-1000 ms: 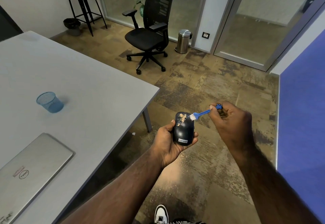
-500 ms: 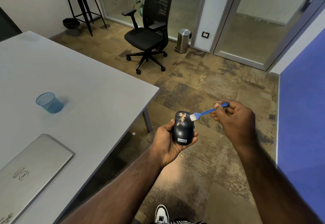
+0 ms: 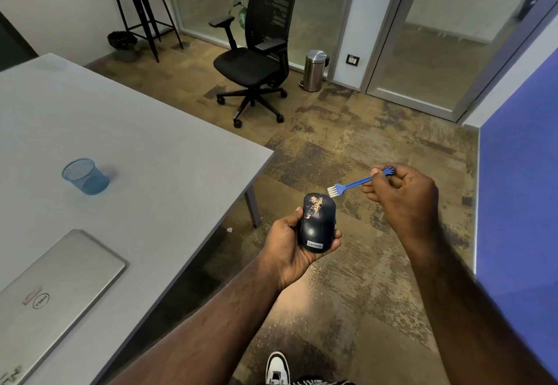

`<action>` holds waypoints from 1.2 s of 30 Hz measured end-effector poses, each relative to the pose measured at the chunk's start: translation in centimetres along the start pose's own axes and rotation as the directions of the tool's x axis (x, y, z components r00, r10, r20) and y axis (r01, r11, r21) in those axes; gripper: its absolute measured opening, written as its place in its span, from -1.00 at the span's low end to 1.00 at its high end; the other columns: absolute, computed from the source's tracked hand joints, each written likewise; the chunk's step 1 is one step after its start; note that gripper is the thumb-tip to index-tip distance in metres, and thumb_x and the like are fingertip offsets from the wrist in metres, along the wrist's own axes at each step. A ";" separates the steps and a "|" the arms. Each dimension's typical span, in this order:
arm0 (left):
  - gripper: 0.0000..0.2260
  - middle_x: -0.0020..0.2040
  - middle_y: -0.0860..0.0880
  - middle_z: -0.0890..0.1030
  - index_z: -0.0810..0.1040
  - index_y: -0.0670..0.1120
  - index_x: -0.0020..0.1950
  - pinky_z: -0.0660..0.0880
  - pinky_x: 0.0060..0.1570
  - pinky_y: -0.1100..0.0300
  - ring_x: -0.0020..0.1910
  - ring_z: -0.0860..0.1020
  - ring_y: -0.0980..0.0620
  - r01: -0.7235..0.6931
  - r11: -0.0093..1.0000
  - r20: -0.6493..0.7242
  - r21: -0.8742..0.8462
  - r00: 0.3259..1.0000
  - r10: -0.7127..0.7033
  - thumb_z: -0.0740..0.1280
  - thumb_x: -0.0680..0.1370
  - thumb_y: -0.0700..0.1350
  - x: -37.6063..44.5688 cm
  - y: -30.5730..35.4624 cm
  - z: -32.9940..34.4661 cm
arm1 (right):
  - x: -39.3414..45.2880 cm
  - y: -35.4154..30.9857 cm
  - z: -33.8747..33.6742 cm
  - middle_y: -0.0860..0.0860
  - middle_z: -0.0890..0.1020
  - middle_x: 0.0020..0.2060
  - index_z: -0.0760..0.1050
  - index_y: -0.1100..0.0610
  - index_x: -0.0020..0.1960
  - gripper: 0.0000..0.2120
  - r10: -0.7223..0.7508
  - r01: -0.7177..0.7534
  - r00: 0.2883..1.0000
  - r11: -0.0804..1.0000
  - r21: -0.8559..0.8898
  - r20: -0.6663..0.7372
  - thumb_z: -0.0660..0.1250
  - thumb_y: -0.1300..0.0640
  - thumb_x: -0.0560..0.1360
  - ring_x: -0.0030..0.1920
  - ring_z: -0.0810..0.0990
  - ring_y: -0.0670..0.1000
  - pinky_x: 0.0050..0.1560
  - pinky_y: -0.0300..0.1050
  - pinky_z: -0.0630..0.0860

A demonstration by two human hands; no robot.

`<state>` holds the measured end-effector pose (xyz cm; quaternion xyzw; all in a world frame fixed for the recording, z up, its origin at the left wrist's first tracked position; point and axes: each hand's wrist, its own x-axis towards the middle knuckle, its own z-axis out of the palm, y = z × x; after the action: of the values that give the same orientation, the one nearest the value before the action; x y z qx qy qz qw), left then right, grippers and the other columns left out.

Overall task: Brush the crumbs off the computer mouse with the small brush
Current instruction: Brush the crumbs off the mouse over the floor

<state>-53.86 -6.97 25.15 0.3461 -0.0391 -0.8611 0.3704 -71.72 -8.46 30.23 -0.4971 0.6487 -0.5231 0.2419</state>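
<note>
Lenovo mouse [image 3: 317, 224], crumbs [image 3: 315, 203] on its front, sits cupped in the left hand [image 3: 291, 241] beside the table [image 3: 169, 173]; right hand [image 3: 403, 196] pinches the blue brush [image 3: 351, 186], bristles just clear.

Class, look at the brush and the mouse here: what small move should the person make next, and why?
Probably lower the brush in the right hand back onto the mouse and sweep: its bristles sit just off the front edge, while crumbs still cover the top, held in the left hand.
</note>
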 end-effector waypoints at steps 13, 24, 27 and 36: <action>-0.52 0.06 -0.28 0.57 0.44 -0.30 0.31 0.58 -0.07 -0.03 -0.05 0.57 -0.23 -0.001 1.000 -0.008 0.007 1.000 0.001 0.04 0.64 0.06 -0.2 0.0 0.1 | -0.4 -0.2 0.1 -0.06 0.68 -0.28 0.63 0.10 0.05 -0.90 -0.070 0.076 0.997 0.986 -0.150 0.044 0.36 0.18 0.56 -0.27 0.72 -0.07 -0.16 0.05 0.70; -0.57 0.07 -0.29 0.58 0.51 -0.24 0.20 0.58 -0.07 -0.02 -0.08 0.57 -0.21 -0.046 0.997 -0.058 0.056 0.997 0.050 0.03 0.65 0.04 0.1 0.2 0.2 | -4.2 -2.8 0.6 -0.02 0.71 -0.24 0.66 0.16 0.04 -0.88 -0.259 0.293 0.932 0.950 -0.105 0.255 0.42 0.26 0.52 -0.24 0.70 -0.18 -0.29 -0.32 0.62; -0.58 -0.07 -0.25 0.66 0.57 -0.23 0.06 0.49 0.11 -0.10 -0.08 0.59 -0.18 -0.051 0.998 -0.043 0.042 0.998 0.052 0.03 0.65 0.02 0.1 0.3 0.2 | -4.6 -2.7 1.3 0.00 0.73 -0.24 0.68 0.18 0.02 -0.88 -0.321 0.363 0.914 0.920 -0.146 0.249 0.44 0.25 0.50 -0.24 0.70 -0.16 -0.30 -0.35 0.60; -0.53 0.10 -0.31 0.56 0.44 -0.27 0.32 0.59 -0.09 -0.04 -0.03 0.57 -0.25 -0.015 0.999 -0.036 0.030 0.999 0.016 0.04 0.65 0.05 0.3 0.4 0.1 | -2.3 -2.3 1.2 -0.01 0.70 -0.30 0.69 0.17 0.03 -0.87 -0.285 0.294 0.956 0.918 -0.267 0.072 0.42 0.20 0.52 -0.37 0.62 -0.12 -0.32 -0.43 0.51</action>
<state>-53.84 -7.48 25.21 0.3669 -0.0476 -0.8510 0.3728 -68.94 -6.76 31.49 -0.6246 0.6304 -0.4498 0.1008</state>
